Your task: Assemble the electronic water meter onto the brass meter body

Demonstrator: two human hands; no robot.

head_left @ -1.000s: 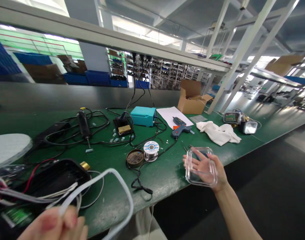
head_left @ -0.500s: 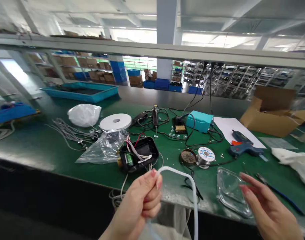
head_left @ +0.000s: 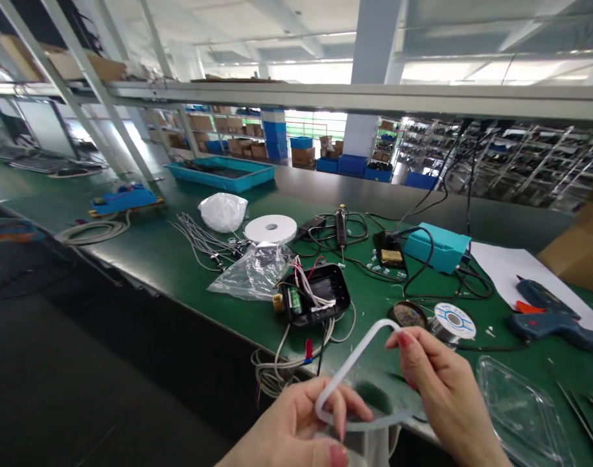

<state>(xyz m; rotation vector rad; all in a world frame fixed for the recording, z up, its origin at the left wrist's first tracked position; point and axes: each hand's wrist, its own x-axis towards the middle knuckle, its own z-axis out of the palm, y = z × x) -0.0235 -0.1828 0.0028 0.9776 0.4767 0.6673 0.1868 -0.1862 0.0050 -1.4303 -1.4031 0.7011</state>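
Observation:
A bent length of milky white flexible tube (head_left: pixel 352 360) is held between my hands, in front of the bench edge. My right hand (head_left: pixel 444 379) is closed, pinching one end of the tube between thumb and fingers. My left hand (head_left: pixel 301 418) is lower, with its fingers curled around the tube where it bends sharply. From there the tube runs right, low across the view, toward the right hand. Just beyond the hands sits an open black plastic housing (head_left: pixel 342 292) with a green part, white and red wires inside, and a brass-coloured fitting on its left.
Grey cable (head_left: pixel 271 373) hangs over the bench edge. Right of the housing are a tin (head_left: pixel 409 316), a solder spool (head_left: pixel 452 321), a clear plastic tray (head_left: pixel 522 408) and a glue gun (head_left: pixel 553 318). Behind lie a soldering iron (head_left: pixel 341 230), a teal station (head_left: pixel 437 246) and a white roll (head_left: pixel 270 228).
My right hand has moved from beside the clear tray to the tube and closed on its end. My left hand has shifted lower along the tube. The view has turned left.

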